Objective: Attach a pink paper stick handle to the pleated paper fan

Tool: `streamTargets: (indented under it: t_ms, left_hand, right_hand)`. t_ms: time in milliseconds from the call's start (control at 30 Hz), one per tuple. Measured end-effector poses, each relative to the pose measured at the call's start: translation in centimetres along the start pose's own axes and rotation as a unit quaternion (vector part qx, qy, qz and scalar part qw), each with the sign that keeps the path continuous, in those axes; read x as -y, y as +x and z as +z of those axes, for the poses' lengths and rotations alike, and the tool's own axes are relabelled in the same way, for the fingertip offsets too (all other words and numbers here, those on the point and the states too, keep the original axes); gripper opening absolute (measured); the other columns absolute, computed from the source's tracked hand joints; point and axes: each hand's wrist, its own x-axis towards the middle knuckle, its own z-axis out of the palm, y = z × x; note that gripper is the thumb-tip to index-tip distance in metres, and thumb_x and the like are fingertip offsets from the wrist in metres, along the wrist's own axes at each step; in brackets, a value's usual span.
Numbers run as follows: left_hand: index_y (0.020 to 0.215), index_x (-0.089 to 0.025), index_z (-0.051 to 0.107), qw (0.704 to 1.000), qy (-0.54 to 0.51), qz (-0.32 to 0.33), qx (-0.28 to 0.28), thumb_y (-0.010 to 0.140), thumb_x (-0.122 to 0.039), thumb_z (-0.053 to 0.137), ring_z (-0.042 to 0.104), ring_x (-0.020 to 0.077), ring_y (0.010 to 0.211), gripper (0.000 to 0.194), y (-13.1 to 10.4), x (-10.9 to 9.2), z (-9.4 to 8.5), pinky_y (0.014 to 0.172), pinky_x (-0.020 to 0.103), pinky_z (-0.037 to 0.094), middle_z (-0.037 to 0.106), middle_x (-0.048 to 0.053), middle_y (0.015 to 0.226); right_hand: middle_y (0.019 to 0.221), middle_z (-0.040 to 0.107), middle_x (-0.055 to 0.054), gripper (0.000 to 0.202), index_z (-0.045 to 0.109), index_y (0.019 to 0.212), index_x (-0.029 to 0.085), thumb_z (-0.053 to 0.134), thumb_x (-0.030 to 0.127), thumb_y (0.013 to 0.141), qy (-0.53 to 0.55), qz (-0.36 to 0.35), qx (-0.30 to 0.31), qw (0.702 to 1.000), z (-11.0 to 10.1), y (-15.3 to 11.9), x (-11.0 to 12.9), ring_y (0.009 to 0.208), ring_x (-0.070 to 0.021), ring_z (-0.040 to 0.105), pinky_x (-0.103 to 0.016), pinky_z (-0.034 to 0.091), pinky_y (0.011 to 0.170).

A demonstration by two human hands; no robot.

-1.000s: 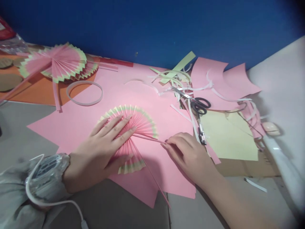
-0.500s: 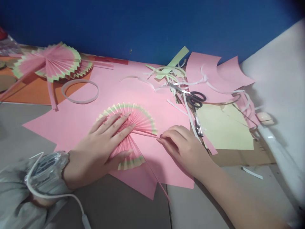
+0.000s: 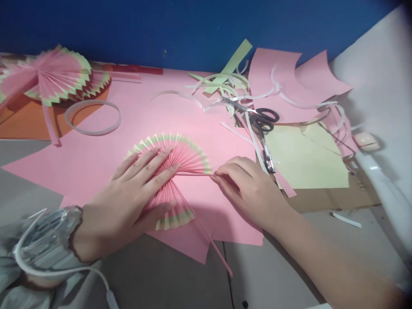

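A pleated pink paper fan (image 3: 190, 156) with a green and cream rim lies spread on pink paper sheets (image 3: 138, 101). My left hand (image 3: 135, 184) rests flat on it, fingers apart, covering its left part and some of its centre. At the fan's right edge, my right hand (image 3: 241, 182) pinches the end of a thin pink paper strip (image 3: 195, 174) between thumb and fingertips. That strip runs from the fan's centre along its lower right edge. A second pink strip (image 3: 206, 231) slants from the centre down to the right, past the sheets.
Scissors (image 3: 262, 119) with black handles lie among paper offcuts (image 3: 225, 83). Cut pink sheets (image 3: 273, 81) and a pale green sheet (image 3: 309, 159) are at right. Another pleated fan (image 3: 61, 73) and a white ring (image 3: 93, 131) sit at left. A blue wall (image 3: 193, 30) stands behind.
My right hand has brought the strip's end up against the fan's right edge, narrowing the gap between them. My left hand stays flat on the fan. The camera view has shifted slightly.
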Motion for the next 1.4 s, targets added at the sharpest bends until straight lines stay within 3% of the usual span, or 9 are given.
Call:
streamTargets:
  t_ms: [767,1400]
  left_hand:
    - [0.141,-0.022,0.03,0.999,-0.02,0.05,0.006,0.089,-0.037,0.044,0.017,0.0256,0.142,0.056,-0.05,0.25,0.07,0.115,0.044,0.014,0.021,0.005,0.154]
    - [0.14,-0.026,0.033,0.996,-0.04,0.073,0.015,0.087,-0.033,0.049,0.021,0.0266,0.14,0.056,-0.12,0.03,-0.03,0.113,0.048,0.018,0.028,0.004,0.152]
  right_hand:
    - [0.082,0.059,-0.008,0.006,0.056,0.085,0.013,0.053,0.017,0.089,-0.012,0.003,-0.023,1.0,0.03,0.14,-0.52,0.081,-0.0196,0.055,-0.033,0.045,0.072]
    - [0.084,0.058,-0.009,0.009,0.058,0.086,0.012,0.053,0.018,0.089,-0.027,0.004,-0.032,0.999,-0.07,0.23,-0.79,0.08,-0.0203,0.054,-0.035,0.045,0.072]
